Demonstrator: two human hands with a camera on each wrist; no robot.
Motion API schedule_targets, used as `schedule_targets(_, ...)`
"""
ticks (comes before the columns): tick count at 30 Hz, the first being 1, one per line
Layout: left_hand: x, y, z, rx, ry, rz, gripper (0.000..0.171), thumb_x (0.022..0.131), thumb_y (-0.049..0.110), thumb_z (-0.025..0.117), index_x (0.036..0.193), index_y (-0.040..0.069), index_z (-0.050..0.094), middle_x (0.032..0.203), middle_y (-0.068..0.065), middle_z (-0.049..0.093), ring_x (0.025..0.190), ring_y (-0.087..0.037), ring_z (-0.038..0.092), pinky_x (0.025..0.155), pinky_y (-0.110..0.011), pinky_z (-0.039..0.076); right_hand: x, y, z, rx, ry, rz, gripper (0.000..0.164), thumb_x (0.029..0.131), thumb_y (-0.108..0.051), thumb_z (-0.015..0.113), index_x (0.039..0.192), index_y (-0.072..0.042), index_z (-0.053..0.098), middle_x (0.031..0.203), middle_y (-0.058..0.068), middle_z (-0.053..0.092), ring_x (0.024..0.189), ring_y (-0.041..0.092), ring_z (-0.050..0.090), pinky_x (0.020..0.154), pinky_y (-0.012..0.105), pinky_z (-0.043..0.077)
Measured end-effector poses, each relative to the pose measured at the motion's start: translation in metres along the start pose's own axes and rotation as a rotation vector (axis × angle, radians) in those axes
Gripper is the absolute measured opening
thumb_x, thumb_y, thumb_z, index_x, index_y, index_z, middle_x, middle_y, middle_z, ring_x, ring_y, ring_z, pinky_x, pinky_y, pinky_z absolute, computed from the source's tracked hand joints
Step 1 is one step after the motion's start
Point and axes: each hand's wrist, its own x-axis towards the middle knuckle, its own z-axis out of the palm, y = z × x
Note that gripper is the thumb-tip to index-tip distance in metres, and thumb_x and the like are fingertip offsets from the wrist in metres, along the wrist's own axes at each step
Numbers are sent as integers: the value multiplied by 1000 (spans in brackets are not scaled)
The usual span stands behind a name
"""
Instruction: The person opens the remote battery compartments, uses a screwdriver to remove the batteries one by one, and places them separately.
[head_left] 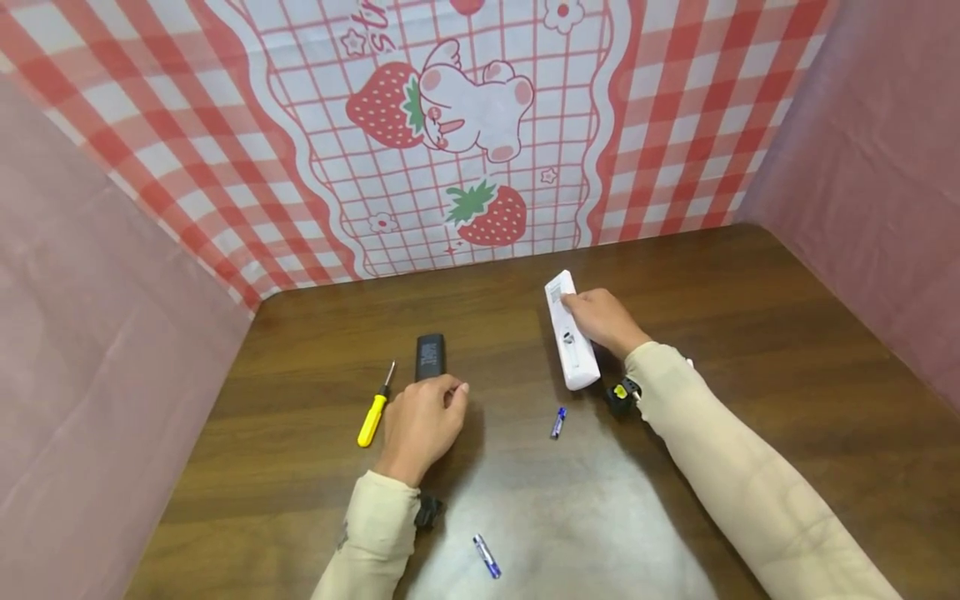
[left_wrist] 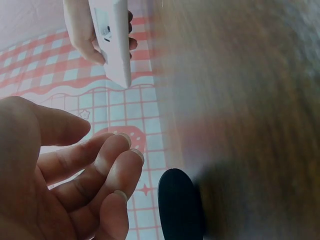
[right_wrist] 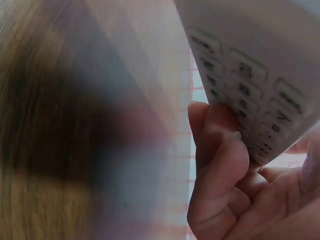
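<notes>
My right hand [head_left: 603, 318] grips a white remote control [head_left: 583, 371] by its far part, above the table. Its labelled back, with a recess, faces up in the head view; rows of buttons [right_wrist: 245, 90] show on the underside in the right wrist view. My left hand [head_left: 423, 425] hovers with loosely bent fingers [left_wrist: 122, 172] and nothing between them. Just beyond it lies a black oblong object [head_left: 430, 354] with a printed label, partly covered by the hand. One blue-and-silver battery [head_left: 558, 422] lies below the remote, and another battery [head_left: 487, 557] near the bottom of the head view.
A yellow-handled screwdriver [head_left: 372, 421] lies left of the black object. Some small white thing [head_left: 690, 362] peeks out beside the right sleeve. A red-and-white checked cloth [head_left: 465, 167] stands behind the wooden table [head_left: 300, 500], with pink cloth [head_left: 862, 150] at both sides.
</notes>
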Motion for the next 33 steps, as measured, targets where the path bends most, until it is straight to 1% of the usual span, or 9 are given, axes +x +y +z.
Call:
schedule_targets(4, -1, 0, 0, -8, -5, -4, 19, 96, 33, 64, 95, 20, 77, 80, 5, 70, 60, -16, 57, 49, -33, 41, 2, 1, 4, -2, -14, 0, 49, 105, -34, 43, 109, 9, 68, 93, 18, 67, 84, 26, 61, 73, 34, 48)
schedule_targets(7, -2, 0, -1, -12, -1, -8, 18, 96, 33, 64, 95, 21, 78, 80, 5, 69, 60, -16, 57, 49, -33, 40, 4, 1, 7, 3, -22, 3, 49, 104, -34, 43, 108, 8, 68, 92, 18, 66, 83, 25, 60, 71, 33, 48)
schedule_targets(11, -3, 1, 0, -8, -2, -2, 18, 96, 33, 63, 94, 21, 78, 80, 6, 70, 60, -17, 58, 50, -34, 41, 6, 3, 11, 20, -38, 37, 48, 104, -34, 44, 107, 7, 67, 89, 16, 65, 77, 22, 61, 64, 32, 51)
schedule_targets(16, -4, 2, 2, 4, 1, 1, 18, 95, 34, 63, 93, 23, 77, 78, 7, 69, 61, -18, 60, 49, -34, 40, 8, 4, 14, 31, -67, 76, 48, 103, -35, 44, 108, 7, 66, 90, 16, 64, 71, 21, 61, 56, 34, 54)
schedule_targets(21, -5, 1, 3, 2, 7, -1, 18, 95, 34, 63, 92, 23, 77, 76, 7, 68, 61, -18, 59, 48, -34, 40, 8, 4, 17, 25, -81, 83, 47, 103, -34, 44, 108, 8, 64, 90, 17, 64, 69, 21, 63, 55, 34, 56)
schedule_targets(27, -4, 1, 2, 3, 15, -4, 18, 95, 34, 64, 92, 23, 78, 77, 7, 69, 61, -18, 60, 49, -34, 40, 8, 5, 19, 2, -77, 84, 46, 103, -34, 43, 105, 7, 64, 89, 17, 63, 69, 21, 63, 55, 34, 55)
schedule_targets(33, -4, 3, 2, -13, 4, -10, 18, 95, 34, 64, 93, 22, 78, 78, 7, 68, 60, -15, 57, 49, -33, 40, 9, 4, 21, 6, -75, 80, 46, 103, -34, 45, 106, 8, 64, 91, 18, 64, 70, 22, 63, 55, 34, 56)
